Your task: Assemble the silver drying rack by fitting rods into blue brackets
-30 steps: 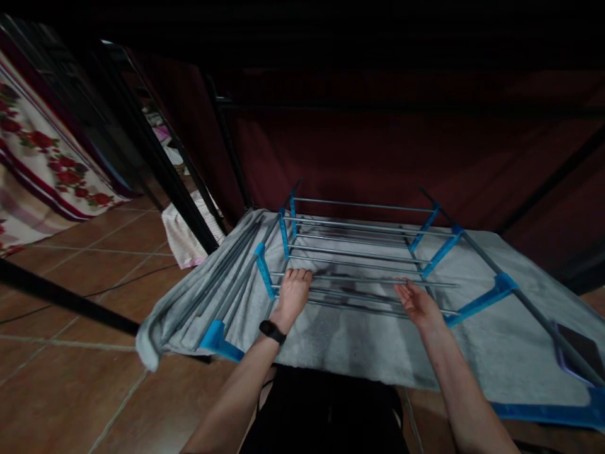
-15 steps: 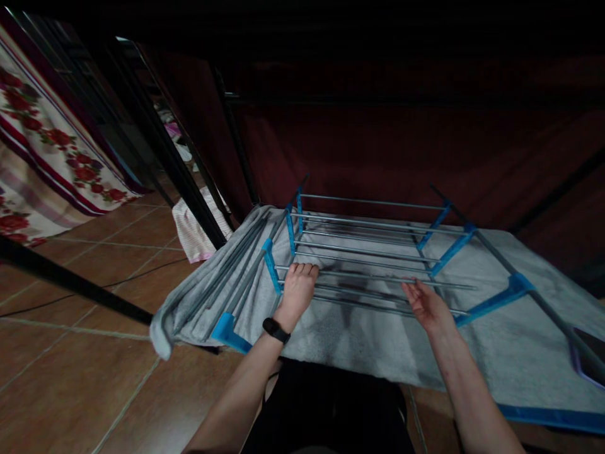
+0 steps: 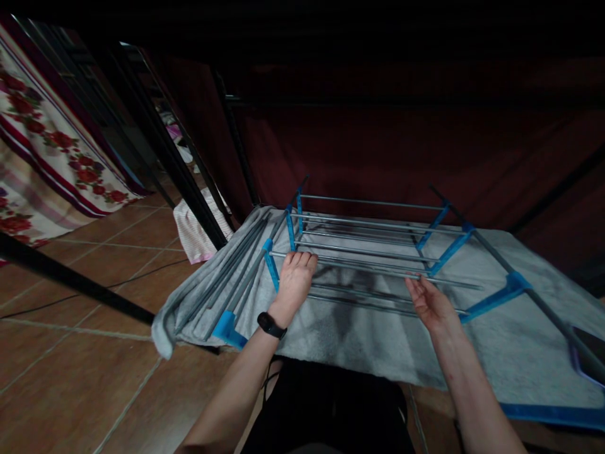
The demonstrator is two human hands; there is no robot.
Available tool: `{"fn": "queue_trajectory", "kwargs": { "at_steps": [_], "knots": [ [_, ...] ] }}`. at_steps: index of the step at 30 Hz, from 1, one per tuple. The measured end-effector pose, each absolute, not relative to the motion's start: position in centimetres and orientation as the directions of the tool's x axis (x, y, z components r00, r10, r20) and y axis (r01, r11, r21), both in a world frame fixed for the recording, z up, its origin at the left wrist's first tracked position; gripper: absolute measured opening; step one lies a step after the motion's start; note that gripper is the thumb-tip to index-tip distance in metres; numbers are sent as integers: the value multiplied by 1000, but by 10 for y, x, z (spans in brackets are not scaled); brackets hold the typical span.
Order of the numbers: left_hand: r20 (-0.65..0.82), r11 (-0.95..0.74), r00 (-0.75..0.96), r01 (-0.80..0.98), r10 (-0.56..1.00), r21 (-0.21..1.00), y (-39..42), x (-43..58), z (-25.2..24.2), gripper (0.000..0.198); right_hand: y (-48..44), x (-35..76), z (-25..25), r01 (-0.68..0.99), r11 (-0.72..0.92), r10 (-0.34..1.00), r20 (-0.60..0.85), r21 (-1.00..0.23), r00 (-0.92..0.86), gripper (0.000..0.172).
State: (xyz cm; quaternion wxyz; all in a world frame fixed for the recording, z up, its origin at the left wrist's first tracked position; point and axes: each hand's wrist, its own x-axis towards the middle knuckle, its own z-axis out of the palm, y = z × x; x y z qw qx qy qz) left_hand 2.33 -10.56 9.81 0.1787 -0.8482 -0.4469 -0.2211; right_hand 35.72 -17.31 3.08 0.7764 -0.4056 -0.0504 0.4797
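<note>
A rack frame of thin grey metal tubes and blue plastic brackets lies on a grey cloth (image 3: pixel 359 340). My left hand (image 3: pixel 297 276) is closed around a metal tube (image 3: pixel 363 267) close to its left end. That end is at the upper part of a blue bracket (image 3: pixel 271 265) on the left side. My right hand (image 3: pixel 429 301) pinches the same tube toward its right end, which sticks out free above the right blue bracket (image 3: pixel 496 299). Other crossbars (image 3: pixel 368 244) span the frame behind it.
Several loose grey tubes (image 3: pixel 227 277) lie on the cloth at left. A phone (image 3: pixel 588 356) rests at the right edge. Dark metal posts (image 3: pixel 174 157) stand at left, beside a striped cloth (image 3: pixel 196 227) and a floral curtain (image 3: pixel 61 139). A cable (image 3: pixel 118 284) crosses the tiled floor.
My left hand has moved slightly up and away, raising the tube's left end toward the bracket's top. The tube's right end has shifted a little to the right with my right hand.
</note>
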Motion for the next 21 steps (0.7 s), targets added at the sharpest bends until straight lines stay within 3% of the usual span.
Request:
{"fn": "queue_trajectory", "kwargs": {
  "at_steps": [10, 21],
  "knots": [
    [561, -545, 495, 834, 663, -91, -104, 19, 95, 29, -178, 351, 39, -679, 277, 801, -228, -680, 554, 9],
    [608, -558, 494, 824, 622, -98, -100, 12, 95, 36, -176, 325, 59, -659, 443, 773, -113, -608, 624, 16]
  ]
}}
